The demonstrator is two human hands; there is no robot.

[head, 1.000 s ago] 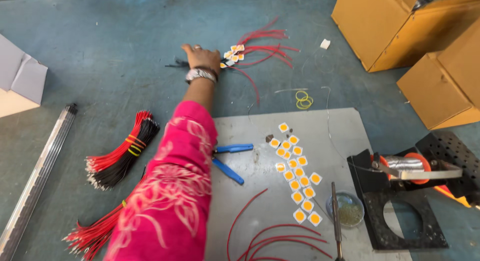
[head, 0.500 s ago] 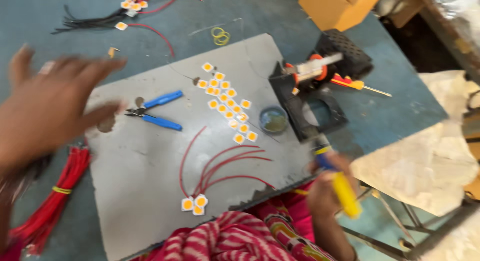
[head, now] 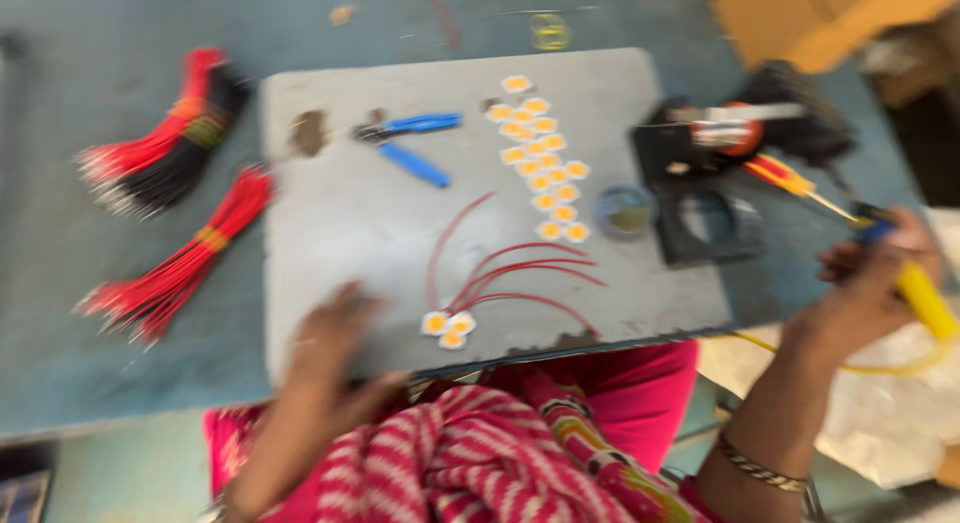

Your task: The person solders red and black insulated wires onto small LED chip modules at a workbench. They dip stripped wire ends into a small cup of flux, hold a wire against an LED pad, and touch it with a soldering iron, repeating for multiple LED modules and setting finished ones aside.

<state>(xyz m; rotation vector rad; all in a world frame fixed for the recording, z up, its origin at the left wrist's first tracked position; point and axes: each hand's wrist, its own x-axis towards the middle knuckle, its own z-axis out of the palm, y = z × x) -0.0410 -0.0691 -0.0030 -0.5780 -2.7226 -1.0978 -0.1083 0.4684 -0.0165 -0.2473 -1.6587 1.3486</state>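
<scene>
The picture is motion-blurred. My left hand (head: 335, 348) rests on the near edge of a grey work plate (head: 330, 233), fingers apart, holding nothing, just left of a few small yellow-centred square parts (head: 447, 327) joined to thin red wires (head: 510, 273). My right hand (head: 870, 283) is off the plate's right side, closed around a yellow-handled tool (head: 925, 298) with a dark blue tip; a yellow cord trails below it. A double row of several more yellow square parts (head: 545, 163) lies on the plate's middle.
Blue-handled pliers (head: 410, 143) lie on the plate. Bundles of red and black wires (head: 165, 143) and red wires (head: 180, 268) lie left on the blue table. A round tin (head: 625, 211), a black stand (head: 715, 198) and a cardboard box (head: 820, 18) are right.
My left hand came down from the upper left to the plate's near edge. My right hand with the yellow tool moved out to the right. The camera view shifted.
</scene>
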